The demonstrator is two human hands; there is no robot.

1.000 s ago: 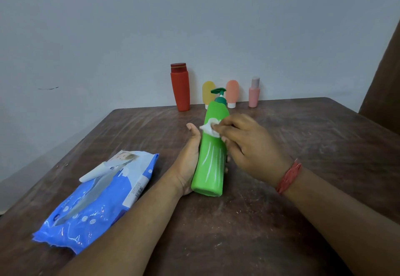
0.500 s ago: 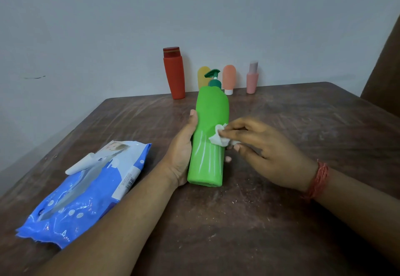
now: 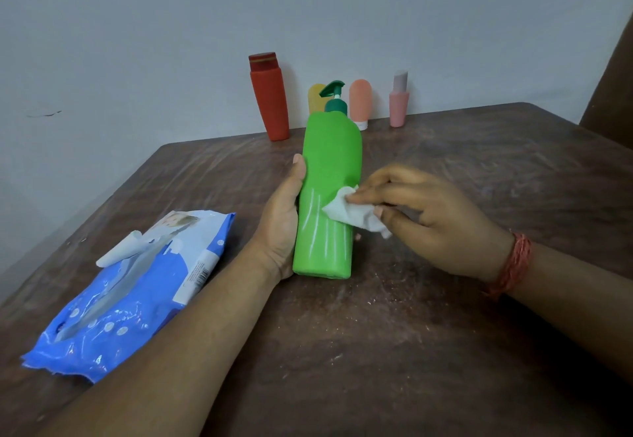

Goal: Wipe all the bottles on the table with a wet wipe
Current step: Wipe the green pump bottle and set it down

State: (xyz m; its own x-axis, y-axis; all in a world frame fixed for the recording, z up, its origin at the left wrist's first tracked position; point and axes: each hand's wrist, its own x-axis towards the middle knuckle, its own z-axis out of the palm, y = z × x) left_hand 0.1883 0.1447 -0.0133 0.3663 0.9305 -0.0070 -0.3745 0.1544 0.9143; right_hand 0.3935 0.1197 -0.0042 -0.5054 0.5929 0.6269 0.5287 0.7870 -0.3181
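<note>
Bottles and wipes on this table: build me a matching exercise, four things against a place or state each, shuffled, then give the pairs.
Things:
1. green pump bottle
2. red bottle
3. wet wipe
4. blue wipes pack

Places or states:
A. lies on the table's left part, flap peeled open
B. pinched in the right hand, against a bottle's side
C. gripped by the left hand, base near the table
D. stands at the far edge by the wall

Pairs: 1-C, 2-D, 3-B, 4-A
</note>
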